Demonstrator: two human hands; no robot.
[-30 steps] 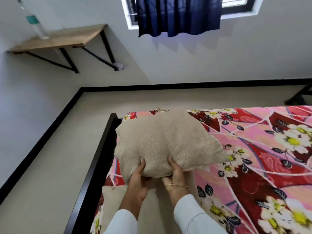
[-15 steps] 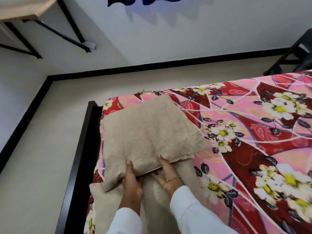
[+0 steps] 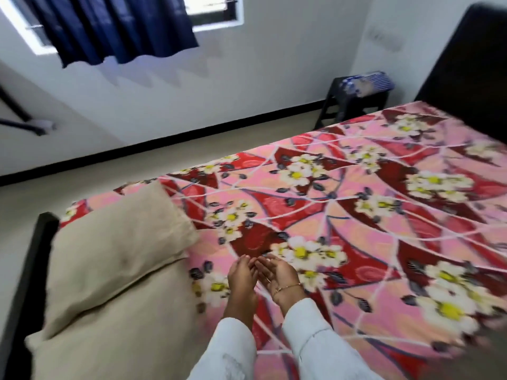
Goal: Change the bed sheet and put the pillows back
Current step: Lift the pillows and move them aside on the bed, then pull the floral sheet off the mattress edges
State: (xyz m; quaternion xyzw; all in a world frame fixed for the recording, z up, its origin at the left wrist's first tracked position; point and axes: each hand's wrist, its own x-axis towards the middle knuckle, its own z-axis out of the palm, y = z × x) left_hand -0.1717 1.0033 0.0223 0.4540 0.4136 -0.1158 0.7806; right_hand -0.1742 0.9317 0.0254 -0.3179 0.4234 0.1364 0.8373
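Note:
A red and pink flowered sheet (image 3: 356, 215) covers the bed. Two beige pillows lie at the bed's left end: the upper pillow (image 3: 109, 248) rests partly on the lower pillow (image 3: 123, 330). My left hand (image 3: 241, 272) and my right hand (image 3: 277, 271) hover side by side above the sheet, just right of the pillows. Both hands hold nothing, palms turned toward each other, fingers relaxed. White sleeves cover my forearms.
A black bed frame edge (image 3: 27, 283) runs along the left. A dark headboard-like panel (image 3: 466, 64) stands at the far right. A black stool (image 3: 354, 105) with folded blue cloth (image 3: 365, 83) stands by the wall. A blue curtain (image 3: 115, 26) hangs at the window.
My hands let go of the upper pillow, which now lies on the lower one, and moved right above the sheet. The view swung right along the bed.

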